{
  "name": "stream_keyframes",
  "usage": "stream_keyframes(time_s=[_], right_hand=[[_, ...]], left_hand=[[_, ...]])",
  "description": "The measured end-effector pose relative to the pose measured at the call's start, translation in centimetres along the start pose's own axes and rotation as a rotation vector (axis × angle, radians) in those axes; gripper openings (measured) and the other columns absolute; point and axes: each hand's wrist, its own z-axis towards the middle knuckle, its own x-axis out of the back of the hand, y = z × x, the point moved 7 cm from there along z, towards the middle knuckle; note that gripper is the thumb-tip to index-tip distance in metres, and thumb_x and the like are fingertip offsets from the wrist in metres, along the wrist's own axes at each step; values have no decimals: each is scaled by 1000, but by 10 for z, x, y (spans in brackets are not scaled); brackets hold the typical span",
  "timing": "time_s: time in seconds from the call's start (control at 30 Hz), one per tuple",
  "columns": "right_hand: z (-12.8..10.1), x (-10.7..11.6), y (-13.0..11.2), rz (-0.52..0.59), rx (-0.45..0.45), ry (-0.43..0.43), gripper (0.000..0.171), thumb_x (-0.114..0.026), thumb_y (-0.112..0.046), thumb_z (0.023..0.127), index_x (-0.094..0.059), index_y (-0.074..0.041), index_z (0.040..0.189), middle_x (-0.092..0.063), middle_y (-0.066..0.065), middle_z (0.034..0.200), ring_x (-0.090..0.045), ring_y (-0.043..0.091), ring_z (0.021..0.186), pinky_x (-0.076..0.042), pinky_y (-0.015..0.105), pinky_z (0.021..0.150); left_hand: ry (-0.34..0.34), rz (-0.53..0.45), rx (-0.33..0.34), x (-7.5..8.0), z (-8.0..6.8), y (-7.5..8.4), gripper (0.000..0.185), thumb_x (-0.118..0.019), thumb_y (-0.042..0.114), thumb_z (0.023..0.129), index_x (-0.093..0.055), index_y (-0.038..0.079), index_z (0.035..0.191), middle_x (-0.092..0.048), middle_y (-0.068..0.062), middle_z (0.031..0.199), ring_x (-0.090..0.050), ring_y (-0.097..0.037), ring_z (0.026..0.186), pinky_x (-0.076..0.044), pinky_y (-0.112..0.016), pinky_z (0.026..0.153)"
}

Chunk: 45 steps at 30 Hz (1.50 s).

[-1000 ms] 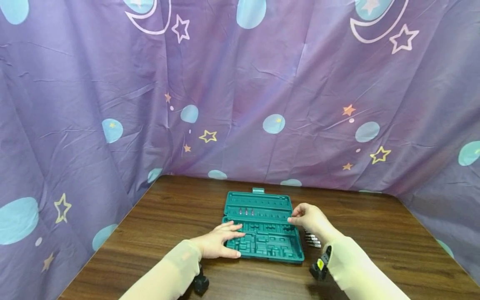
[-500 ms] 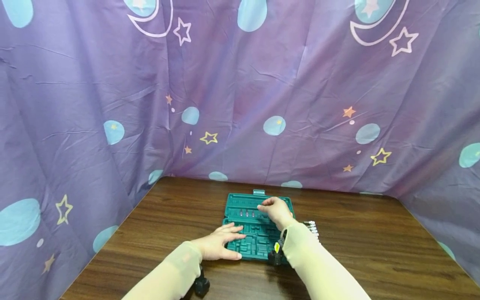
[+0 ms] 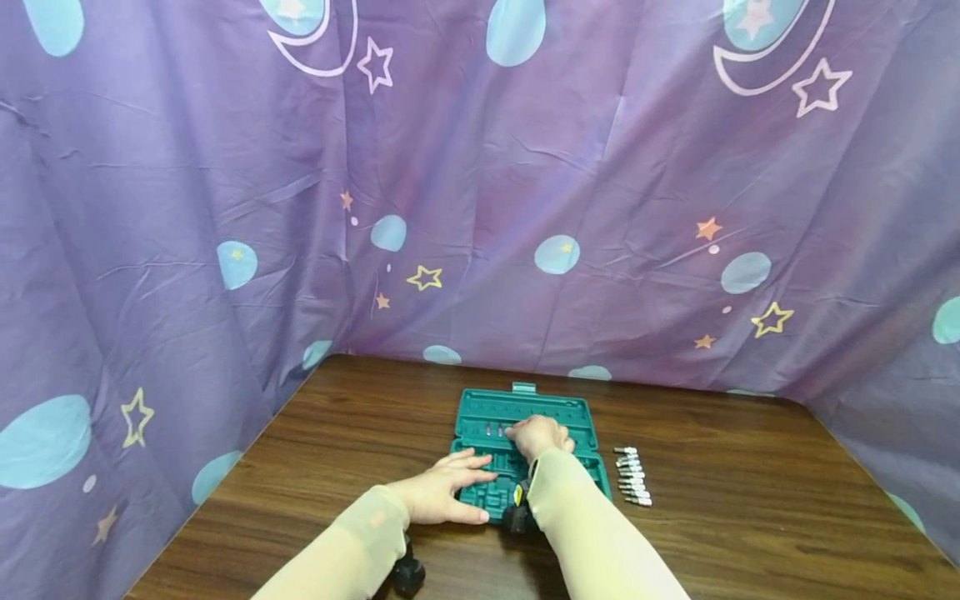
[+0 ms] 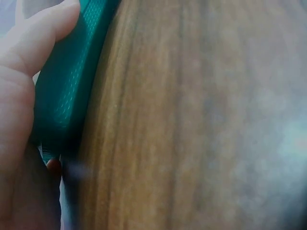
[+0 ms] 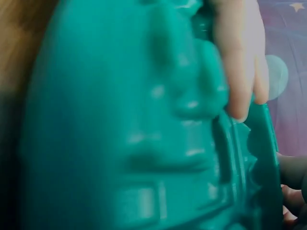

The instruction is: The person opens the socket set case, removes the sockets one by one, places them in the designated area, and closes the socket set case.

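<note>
Now, case: the open teal moulded-plastic tool case (image 3: 570, 412) lies flat on the dark brown wooden worktop (image 3: 750, 517), near the middle, its lid half toward 12 o'clock.
Left hand: the left hand (image 3: 442, 493) rests palm down on the case's 9 o'clock edge, fingers (image 3: 476, 457) straight and slightly spread across the tray (the left wrist view shows the thumb against the case's textured side wall).
Right hand: the right hand (image 3: 538, 435) sits over the hinge area at the case's centre, fingers curled downward; whether they pinch anything, I cannot tell, since both views blur or hide the tips.
Bits: a row of small silver metal bits (image 3: 632, 476) lies on the worktop just beside the case, at its 3 o'clock.
Backdrop: purple cloth with moons, stars and pale blue dots (image 3: 225, 208) hangs behind and at both sides.
</note>
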Motion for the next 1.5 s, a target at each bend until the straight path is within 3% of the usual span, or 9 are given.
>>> stream_keyframes(time_s=[0.17, 0.3, 0.47, 0.7, 0.97, 1.1, 1.2, 1.5], right_hand=[[-2, 0, 4, 50, -78, -19, 33, -69, -35, 87, -73, -12, 109, -48, 29, 129, -35, 49, 122, -28, 58, 102], [0, -4, 9, 140, -102, -19, 24, -69, -32, 88, -75, -16, 104, -44, 30, 131, -31, 51, 124, -26, 61, 102], [3, -9, 11, 189, -78, -18, 17, -71, -31, 88, -76, -18, 97, -46, 27, 129, -30, 50, 124, -24, 63, 102], [0, -5, 6, 150, -33, 16, 18, -70, -33, 89, -75, -19, 97, -60, 15, 116, -38, 43, 118, -26, 57, 100], [-3, 3, 2, 386, 39, 8, 18, -70, -27, 89, -72, -11, 97, -63, 13, 114, -36, 42, 120, -14, 61, 103], [0, 4, 5, 515, 106, -76, 19, -68, -19, 91, -68, -2, 99, -64, 15, 114, -48, 35, 112, -28, 55, 102], [2, 7, 9, 568, 140, -135, 19, -66, -15, 92, -66, 2, 101, -63, 16, 114, -53, 30, 107, -40, 48, 92], [-5, 36, 15, 536, 242, -154, 15, -64, -12, 93, -65, 2, 97, -70, 9, 88, -60, 25, 96, -42, 40, 88]], left_hand=[[-16, -6, 9, -1, -2, 1, 63, -65, 47, 88, -49, 18, 142, -31, 1, 156, -15, -26, 146, -17, -48, 115], [-18, 0, 10, -1, -4, 1, 63, -64, 48, 88, -49, 19, 142, -31, 1, 156, -15, -26, 146, -17, -48, 116], [-9, 8, 2, 0, -4, -1, 62, -64, 46, 88, -50, 18, 142, -32, 0, 155, -16, -27, 145, -17, -49, 115], [-26, 10, 13, -1, -3, -3, 63, -63, 48, 89, -49, 20, 143, -30, 3, 156, -14, -24, 146, -16, -48, 116], [-40, -13, 29, 2, -3, -5, 63, -63, 49, 89, -47, 22, 144, -28, 4, 157, -12, -23, 146, -15, -50, 115], [-52, -26, 25, 1, -2, -5, 64, -61, 52, 90, -46, 23, 145, -26, 5, 157, -10, -23, 147, -16, -53, 115], [-62, -25, 24, -1, -1, -5, 64, -60, 53, 90, -45, 24, 145, -25, 5, 158, -10, -23, 147, -16, -53, 114], [-57, -27, 37, 1, -1, -3, 64, -61, 52, 89, -46, 24, 145, -25, 6, 157, -10, -22, 147, -15, -51, 115]])
